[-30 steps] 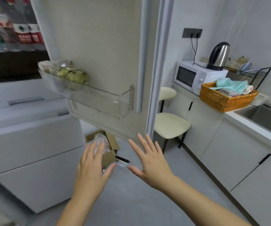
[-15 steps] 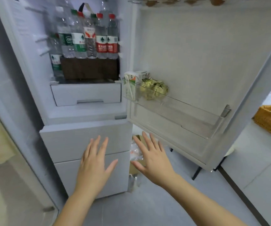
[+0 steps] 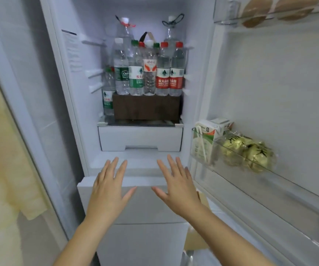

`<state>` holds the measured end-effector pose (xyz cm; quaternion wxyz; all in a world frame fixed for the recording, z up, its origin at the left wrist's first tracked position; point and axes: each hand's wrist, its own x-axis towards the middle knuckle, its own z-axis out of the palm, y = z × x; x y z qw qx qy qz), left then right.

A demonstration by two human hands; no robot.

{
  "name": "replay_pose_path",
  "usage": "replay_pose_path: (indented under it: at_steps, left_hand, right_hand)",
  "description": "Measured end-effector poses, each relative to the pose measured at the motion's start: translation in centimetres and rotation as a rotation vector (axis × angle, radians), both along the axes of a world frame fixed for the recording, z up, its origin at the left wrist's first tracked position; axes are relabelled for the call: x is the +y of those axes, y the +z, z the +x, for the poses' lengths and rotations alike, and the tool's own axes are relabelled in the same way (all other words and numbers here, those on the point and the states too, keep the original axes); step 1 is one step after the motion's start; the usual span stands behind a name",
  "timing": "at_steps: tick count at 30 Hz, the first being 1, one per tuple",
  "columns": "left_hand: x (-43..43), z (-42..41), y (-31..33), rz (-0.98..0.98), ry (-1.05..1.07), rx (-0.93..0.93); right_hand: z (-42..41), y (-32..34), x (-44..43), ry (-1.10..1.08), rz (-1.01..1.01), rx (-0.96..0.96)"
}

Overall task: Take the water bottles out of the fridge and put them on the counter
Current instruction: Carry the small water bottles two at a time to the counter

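Several clear water bottles [image 3: 149,73] with red, green and white caps stand upright in a row on a dark brown box [image 3: 146,108] inside the open fridge [image 3: 74,93]. Two taller bottles stand behind them, and one smaller bottle [image 3: 107,95] sits lower at the left of the box. My left hand [image 3: 109,191] and my right hand [image 3: 175,187] hover below the shelf with fingers spread and straight. Both are empty and apart from the bottles.
A white drawer [image 3: 140,138] sits under the shelf, closed freezer drawers [image 3: 145,204] below it. The open door [image 3: 269,83] at right has a clear bin [image 3: 231,160] holding a carton [image 3: 206,137] and wrapped green items [image 3: 248,152]. A yellow cloth [image 3: 3,150] hangs at left.
The view has swung left from the counter and the door to face the fridge interior. Both empty hands have risen closer to the shelf of bottles.
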<state>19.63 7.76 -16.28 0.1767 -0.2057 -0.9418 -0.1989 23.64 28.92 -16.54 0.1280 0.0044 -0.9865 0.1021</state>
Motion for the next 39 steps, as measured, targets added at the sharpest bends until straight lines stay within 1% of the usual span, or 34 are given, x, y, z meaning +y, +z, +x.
replay_pose_path:
  at_steps: [5,8,11,15,19,24,29,35,39]
  left_hand:
    - [-0.1,-7.3,3.1,-0.029,0.063,0.025]
    - [-0.5,-11.8,4.9,-0.095,0.096,0.024]
    - [-0.5,-16.8,7.0,-0.179,0.100,0.061]
    - [-0.3,-24.2,10.4,-0.296,0.095,0.110]
    - [0.6,-31.1,14.7,-0.329,0.086,0.152]
    - [2.1,-38.3,18.1,-0.320,0.116,0.149]
    - [2.4,-43.2,19.9,-0.237,0.141,0.157]
    - [3.7,-46.5,21.8,-0.280,0.132,0.051]
    - [4.0,-47.1,22.6,-0.267,0.154,0.111]
  right_hand:
    - [-9.5,2.6,-1.2,0.023,-0.050,0.038]
    - [-14.5,4.0,-2.1,0.011,-0.086,0.045]
    - [-19.8,5.8,-2.3,-0.033,-0.104,0.077]
    - [-26.6,8.8,-1.6,-0.092,-0.031,0.104]
    - [-31.6,11.6,-0.5,-0.141,0.082,0.073]
    - [-34.3,12.2,-0.3,-0.162,0.220,-0.007]
    - [-34.9,13.1,-0.2,-0.124,0.232,0.006]
    - [-34.9,14.0,0.6,-0.091,0.190,-0.045]
    - [-35.1,14.0,0.6,-0.085,0.168,-0.037]
